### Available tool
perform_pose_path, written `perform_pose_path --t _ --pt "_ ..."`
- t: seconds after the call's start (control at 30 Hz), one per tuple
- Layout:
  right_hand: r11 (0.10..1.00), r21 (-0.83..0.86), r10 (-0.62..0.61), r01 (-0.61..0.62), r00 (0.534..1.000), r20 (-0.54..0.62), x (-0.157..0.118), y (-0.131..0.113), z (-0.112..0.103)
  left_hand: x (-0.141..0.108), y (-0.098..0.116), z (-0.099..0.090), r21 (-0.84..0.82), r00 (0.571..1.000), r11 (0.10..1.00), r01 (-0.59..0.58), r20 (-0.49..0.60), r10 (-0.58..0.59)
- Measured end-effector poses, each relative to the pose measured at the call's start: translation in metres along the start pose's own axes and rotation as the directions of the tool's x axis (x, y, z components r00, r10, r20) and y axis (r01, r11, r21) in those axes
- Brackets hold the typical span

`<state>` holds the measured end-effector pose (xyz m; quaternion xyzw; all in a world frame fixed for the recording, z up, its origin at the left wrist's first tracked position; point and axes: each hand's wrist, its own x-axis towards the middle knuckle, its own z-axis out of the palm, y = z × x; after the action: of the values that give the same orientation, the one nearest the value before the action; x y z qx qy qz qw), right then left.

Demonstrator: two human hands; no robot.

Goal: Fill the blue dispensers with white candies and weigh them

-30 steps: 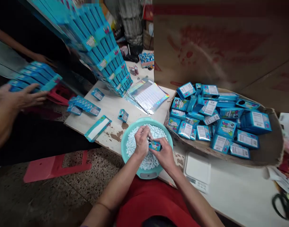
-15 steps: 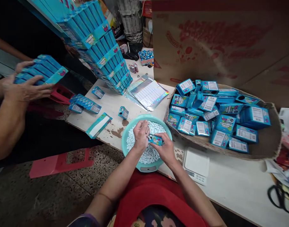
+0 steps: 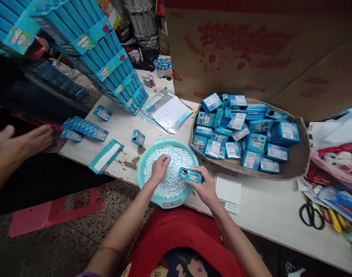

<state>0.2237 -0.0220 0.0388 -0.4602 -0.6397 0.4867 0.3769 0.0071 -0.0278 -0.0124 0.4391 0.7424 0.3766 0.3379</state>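
A turquoise basin full of small white candies sits at the table's front edge. My left hand is over the candies, its fingertips bent together at their surface; whatever they hold is hidden. Above the basin's right side, my right hand grips a small blue box between thumb and fingers, with a round window on its face. Another small blue box stands on the table behind the basin.
A cardboard tray of blue boxes lies at right, with a white scale before it. Scissors lie far right. Stacked display boxes rise at back left. A co-worker's hand reaches in from the left.
My left hand has moved away from the small box, down to the candies. The co-worker's hands have let go of the display box. The view has shifted.
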Motion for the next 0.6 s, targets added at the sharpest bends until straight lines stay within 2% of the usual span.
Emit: perform_pose_path --t 0.07,0.1,0.23,0.37,0.43,0.53,0.6 --pt "0.999 -0.035 0.029 -0.032 0.997 -0.071 -0.018 0.003 -0.026 0.004 -0.011 0.007 0.279 0.993 0.954 -0.107 0.082 0.087" --pt "0.996 -0.062 0.050 -0.058 0.991 -0.128 -0.028 0.006 -0.041 0.006 -0.016 0.011 0.380 0.989 0.916 -0.129 0.112 0.093" --pt "0.965 -0.179 0.106 -0.189 0.913 -0.395 -0.061 0.043 -0.093 0.017 -0.025 0.032 0.609 0.995 0.791 -0.059 0.101 -0.003" --pt "0.931 -0.243 0.099 -0.272 0.830 -0.550 -0.074 0.094 -0.115 0.024 -0.023 0.049 0.643 0.992 0.766 -0.020 0.110 -0.067" --pt "0.925 -0.257 0.091 -0.279 0.821 -0.563 -0.078 0.109 -0.116 0.023 -0.021 0.054 0.639 0.983 0.769 -0.014 0.152 -0.108" --pt "0.920 -0.327 0.001 -0.215 0.836 -0.548 -0.077 0.107 -0.125 0.020 -0.020 0.054 0.625 0.963 0.780 -0.031 0.229 -0.144" --pt "0.908 -0.387 -0.097 -0.163 0.815 -0.572 -0.063 0.093 -0.142 0.019 -0.021 0.053 0.589 0.964 0.807 -0.039 0.234 -0.124"
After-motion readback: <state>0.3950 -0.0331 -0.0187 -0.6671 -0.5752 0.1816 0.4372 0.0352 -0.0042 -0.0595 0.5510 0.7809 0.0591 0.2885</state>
